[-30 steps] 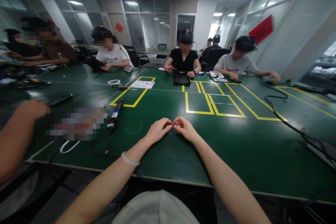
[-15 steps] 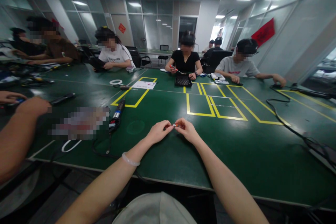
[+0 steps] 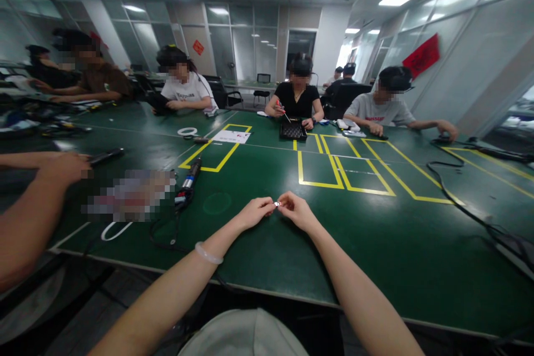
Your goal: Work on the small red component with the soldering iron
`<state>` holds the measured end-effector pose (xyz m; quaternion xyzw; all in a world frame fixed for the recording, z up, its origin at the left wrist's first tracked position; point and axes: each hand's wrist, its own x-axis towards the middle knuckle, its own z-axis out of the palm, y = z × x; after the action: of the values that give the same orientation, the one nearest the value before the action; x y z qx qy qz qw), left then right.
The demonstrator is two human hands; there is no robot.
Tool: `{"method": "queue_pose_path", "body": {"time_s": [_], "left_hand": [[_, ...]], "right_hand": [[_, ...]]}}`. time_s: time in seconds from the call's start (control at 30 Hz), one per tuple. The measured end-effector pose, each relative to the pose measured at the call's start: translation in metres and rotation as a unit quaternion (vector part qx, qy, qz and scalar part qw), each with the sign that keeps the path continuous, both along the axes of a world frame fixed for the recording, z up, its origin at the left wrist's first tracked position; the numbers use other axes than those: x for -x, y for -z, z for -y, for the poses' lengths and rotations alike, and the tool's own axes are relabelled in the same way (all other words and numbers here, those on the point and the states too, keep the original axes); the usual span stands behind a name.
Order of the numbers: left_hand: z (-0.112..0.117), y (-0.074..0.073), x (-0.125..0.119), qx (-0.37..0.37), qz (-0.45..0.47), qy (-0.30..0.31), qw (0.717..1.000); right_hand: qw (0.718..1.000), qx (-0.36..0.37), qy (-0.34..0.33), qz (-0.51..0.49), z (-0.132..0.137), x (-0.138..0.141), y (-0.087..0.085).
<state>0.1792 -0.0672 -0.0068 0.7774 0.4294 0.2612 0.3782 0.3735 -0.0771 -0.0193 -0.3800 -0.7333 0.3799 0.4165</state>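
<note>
A tiny light-coloured piece [image 3: 277, 204] shows between my fingertips, too small for me to tell its kind. My left hand [image 3: 257, 211] pinches it from the left, with a pale bangle [image 3: 208, 253] round that wrist. On the other side, the thumb and fingers of my right hand [image 3: 295, 210] close on the same piece. Both hands are just over the green table [image 3: 267, 261], fingertips nearly meeting. To the left of my hands lies a black electric screwdriver [image 3: 189, 181] with a blue band and a cable.
A co-worker's arm [image 3: 37, 211] reaches in from the left, beside a blurred-out packet [image 3: 133, 194]. Yellow tape outlines [image 3: 321, 184], a white sheet [image 3: 232, 136] and a black tray [image 3: 292, 130] are further back. A black cable [image 3: 467, 214] runs along the right. Several people sit opposite.
The view has shifted slightly, so the scene sits a little lower and to the right. My hands still hold the small piece, now showing its light side rather than orange.
</note>
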Motion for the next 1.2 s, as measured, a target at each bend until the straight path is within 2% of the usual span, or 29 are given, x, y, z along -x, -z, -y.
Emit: {"method": "queue_pose_path", "body": {"time_s": [0.2,0.7,1.0,1.1,1.2], "left_hand": [[0.001,-0.001,-0.002,0.014,0.027,-0.002,1.0],[0.002,-0.004,0.003,-0.028,-0.02,-0.013,0.999],[0.003,-0.002,0.004,-0.016,-0.005,0.0,1.0],[0.008,-0.007,0.003,-0.019,-0.005,-0.002,1.0],[0.014,-0.02,0.008,-0.056,-0.048,-0.027,0.997]], "right_hand": [[1.0,-0.015,0.013,0.019,0.0,0.0,-0.002],[0.998,-0.032,0.009,0.057,0.004,0.003,-0.005],[0.998,-0.036,0.013,0.051,0.003,0.003,-0.003],[0.999,-0.016,0.019,0.023,-0.001,0.002,0.004],[1.0,0.004,0.023,-0.004,-0.005,0.001,0.01]]}}
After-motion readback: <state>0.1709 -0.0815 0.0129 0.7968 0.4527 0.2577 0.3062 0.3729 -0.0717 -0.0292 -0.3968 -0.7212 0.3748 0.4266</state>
